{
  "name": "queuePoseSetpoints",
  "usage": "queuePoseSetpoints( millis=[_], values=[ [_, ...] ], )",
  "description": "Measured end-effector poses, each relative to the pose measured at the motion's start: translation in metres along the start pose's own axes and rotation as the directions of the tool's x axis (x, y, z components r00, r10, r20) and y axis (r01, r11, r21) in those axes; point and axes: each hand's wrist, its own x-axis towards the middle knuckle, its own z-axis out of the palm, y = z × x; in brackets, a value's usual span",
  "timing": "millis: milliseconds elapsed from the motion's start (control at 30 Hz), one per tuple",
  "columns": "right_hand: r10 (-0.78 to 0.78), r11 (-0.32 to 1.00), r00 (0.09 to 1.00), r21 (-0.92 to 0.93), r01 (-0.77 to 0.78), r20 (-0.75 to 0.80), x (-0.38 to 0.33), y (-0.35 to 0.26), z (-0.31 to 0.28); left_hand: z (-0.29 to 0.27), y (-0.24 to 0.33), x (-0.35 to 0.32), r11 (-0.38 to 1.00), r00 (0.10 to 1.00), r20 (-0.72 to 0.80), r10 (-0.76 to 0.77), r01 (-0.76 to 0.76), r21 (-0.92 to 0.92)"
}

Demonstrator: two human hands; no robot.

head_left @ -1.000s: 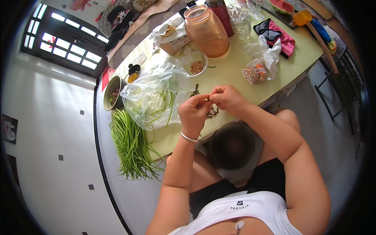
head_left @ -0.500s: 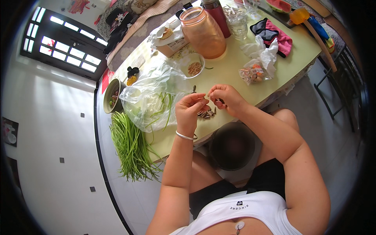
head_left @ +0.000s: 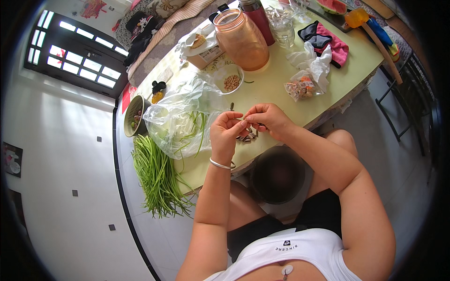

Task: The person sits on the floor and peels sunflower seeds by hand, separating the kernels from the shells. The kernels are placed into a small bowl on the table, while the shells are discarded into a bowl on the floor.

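The table (head_left: 276, 89) had a smooth, matt pale-yellow top. A thin clear plastic bag (head_left: 180, 117) lay crumpled and shiny on it. The big jar (head_left: 241, 40) looked like glossy translucent plastic. A pink and black cloth (head_left: 328, 42) looked soft, and the floor tiles (head_left: 70, 164) were glossy white.

A big orange jar (head_left: 241, 40) stands on the counter (head_left: 281, 89). A small bowl of nuts (head_left: 230, 82) sits near it. A pink cloth (head_left: 332, 44) lies farther right.
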Motion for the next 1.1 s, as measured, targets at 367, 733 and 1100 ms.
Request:
queuePoseSetpoints(
  millis=[367,733,1100],
  values=[
    [-0.01,1.0,0.999,0.015,0.01,0.039,0.002,0.004,-0.002,-0.004,0.001,0.0,0.994,0.999,0.023,-0.031,0.033,-0.104],
    [-0.014,1.0,0.999,-0.005,0.014,0.048,0.004,0.004,-0.001,-0.008,0.002,0.001,0.989,0.996,0.04,-0.074,0.078,-0.124],
    [0.013,1.0,0.998,0.002,-0.013,0.063,0.001,0.002,-0.001,-0.011,-0.003,0.004,0.965,0.987,0.116,-0.108,0.132,-0.228]
  ],
)
